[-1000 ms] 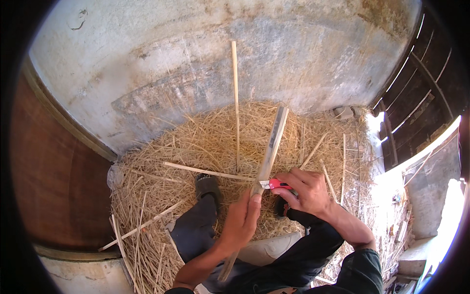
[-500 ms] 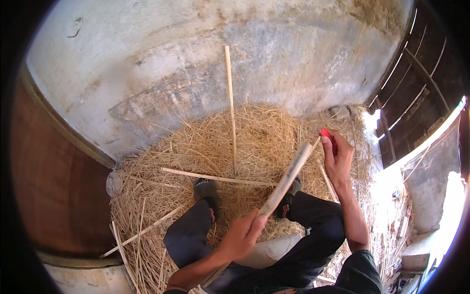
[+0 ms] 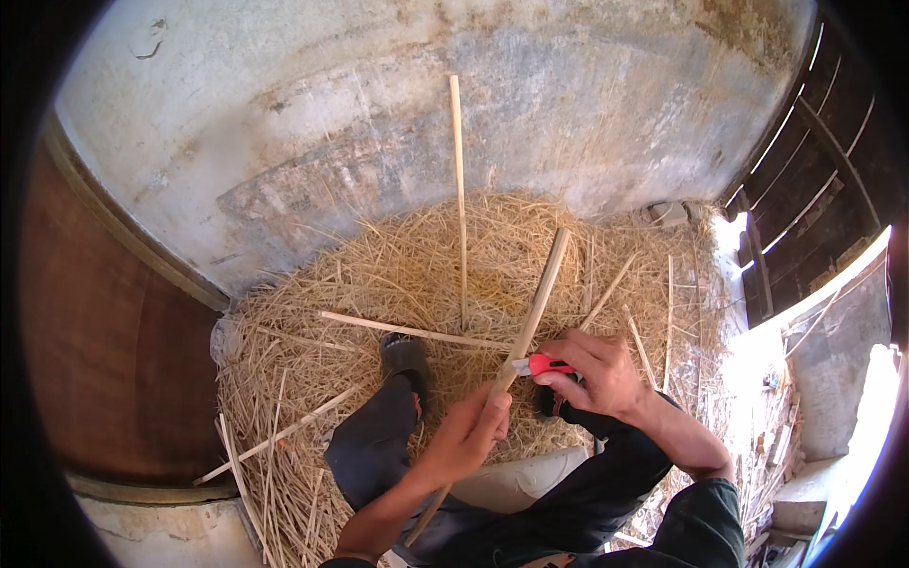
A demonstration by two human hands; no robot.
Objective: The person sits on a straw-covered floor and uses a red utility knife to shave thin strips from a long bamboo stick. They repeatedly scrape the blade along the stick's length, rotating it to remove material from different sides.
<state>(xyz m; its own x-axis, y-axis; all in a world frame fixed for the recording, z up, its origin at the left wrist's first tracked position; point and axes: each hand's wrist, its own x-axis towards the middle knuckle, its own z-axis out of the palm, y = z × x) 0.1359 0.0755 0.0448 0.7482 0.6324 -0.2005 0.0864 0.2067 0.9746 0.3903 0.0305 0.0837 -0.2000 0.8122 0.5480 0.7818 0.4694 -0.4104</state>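
2 hands meet over a heap of straw. The left hand is closed around a long pale stick, fingers wrapped at its lower half; the stick runs from under the left forearm up toward 1 o'clock, its flat tip resting high on the heap. The right hand is clenched on a red-handled knife, whose blade end touches the stick just above the left fingers.

Several thinner split strips lie about. 1 strip stands almost upright at 12 o'clock, leaning on the wall. Another strip lies nearly flat across the straw at 9 o'clock from the knife, passing just behind a dark shoe. A third strip slants down toward 8 o'clock. More short strips sit at 2 o'clock from the right hand, half buried.

Dark trouser legs fill the space below the hands, and a pale rounded seat shows between them. Straw is dry, golden and tangled. The wall is rough, stained plaster, grey with a darker patch. Brown boarding curves along 9 o'clock; dark wooden slats stand at 3 o'clock, with bright ground and scraps beneath them.
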